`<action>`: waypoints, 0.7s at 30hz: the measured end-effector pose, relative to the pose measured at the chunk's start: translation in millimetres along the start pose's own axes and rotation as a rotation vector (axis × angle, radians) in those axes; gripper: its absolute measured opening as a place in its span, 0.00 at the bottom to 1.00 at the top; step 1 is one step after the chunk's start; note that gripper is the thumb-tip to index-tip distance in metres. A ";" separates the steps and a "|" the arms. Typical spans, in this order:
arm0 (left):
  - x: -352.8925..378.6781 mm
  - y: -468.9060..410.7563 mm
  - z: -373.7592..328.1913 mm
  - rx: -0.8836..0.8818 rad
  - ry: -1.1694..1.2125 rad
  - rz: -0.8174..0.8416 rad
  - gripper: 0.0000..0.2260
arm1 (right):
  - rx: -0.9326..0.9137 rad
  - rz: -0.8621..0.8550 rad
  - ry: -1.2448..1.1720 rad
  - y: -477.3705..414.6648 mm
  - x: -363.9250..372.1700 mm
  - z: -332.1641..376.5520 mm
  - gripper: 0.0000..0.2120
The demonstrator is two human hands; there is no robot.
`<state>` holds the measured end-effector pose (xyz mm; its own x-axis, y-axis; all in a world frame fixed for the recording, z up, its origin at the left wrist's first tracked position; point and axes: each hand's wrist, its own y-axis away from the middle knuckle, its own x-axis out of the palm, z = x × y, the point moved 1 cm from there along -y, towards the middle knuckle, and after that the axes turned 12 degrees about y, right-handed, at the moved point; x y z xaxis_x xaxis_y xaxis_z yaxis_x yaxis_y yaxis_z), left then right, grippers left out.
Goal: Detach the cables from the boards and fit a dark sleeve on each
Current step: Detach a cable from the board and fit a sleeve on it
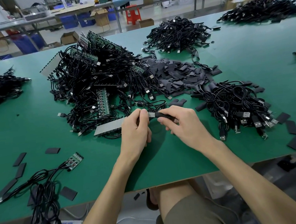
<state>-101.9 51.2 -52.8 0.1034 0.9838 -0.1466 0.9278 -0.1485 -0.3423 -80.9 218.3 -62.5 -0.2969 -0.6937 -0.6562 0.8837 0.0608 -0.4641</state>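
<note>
Green bench (247, 55): left hand (134, 129) pinches board (152, 114), right hand (183, 124) half-hides sleeve (164, 115)

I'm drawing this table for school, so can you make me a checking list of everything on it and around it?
Surface: green table.
Job's things: board pile tangled with cables; heap of loose sleeves; grey strip meeting a dark sleeve.
Clutter: stray sleeves front left; small board with cables there too.
Hands: left hand pinches the strip; right hand grips the sleeve.
Cables: black cable pile right of the hands; another pile behind.
Surroundings: orange stool, cardboard box, blue crates.
</note>
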 end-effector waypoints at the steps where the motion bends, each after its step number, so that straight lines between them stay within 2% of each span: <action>1: 0.1 0.2 -0.3 0.000 0.003 -0.002 0.17 | -0.005 0.011 -0.004 0.1 0.0 0.5 0.09; 21: 0.4 2.1 0.8 0.024 0.025 0.021 0.18 | -0.052 0.031 -0.030 1.9 -3.4 5.2 0.12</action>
<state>-100.3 51.2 -54.3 0.1320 0.9825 -0.1311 0.9165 -0.1713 -0.3614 -76.4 217.0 -58.1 -0.2582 -0.7122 -0.6528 0.8719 0.1193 -0.4750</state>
